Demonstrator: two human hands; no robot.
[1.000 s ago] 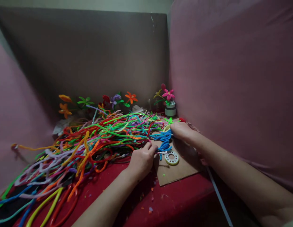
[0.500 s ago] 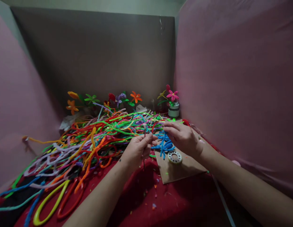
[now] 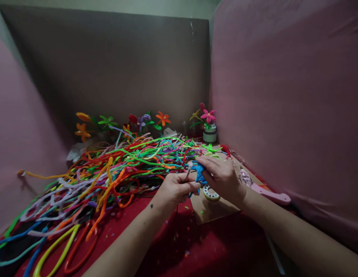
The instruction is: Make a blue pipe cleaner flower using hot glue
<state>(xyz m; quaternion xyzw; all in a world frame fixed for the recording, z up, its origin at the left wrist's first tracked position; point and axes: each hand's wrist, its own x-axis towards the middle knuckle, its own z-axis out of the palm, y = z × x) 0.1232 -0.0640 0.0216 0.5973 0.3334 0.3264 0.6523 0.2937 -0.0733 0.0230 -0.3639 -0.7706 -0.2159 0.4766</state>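
Observation:
My left hand is closed around a thin dark stem with a pale, fuzzy tip, its lower end poking out below the fingers. Beside it, my right hand pinches a blue pipe-cleaner piece and holds it against the stem's tip. The fingers partly cover this blue piece, so its full shape is hidden. Under the right hand lies a round roll of tape on a sheet of cardboard.
A tangled heap of coloured pipe cleaners spreads to the left. Several pipe-cleaner flowers stand behind it, one pink near a small jar. A pink-handled tool lies by the right wall. Scraps dot the red cloth.
My right hand has picked up a blue piece from the cardboard and brought it to the stem. The left hand has moved right and tilted the stem. The view has shifted slightly.

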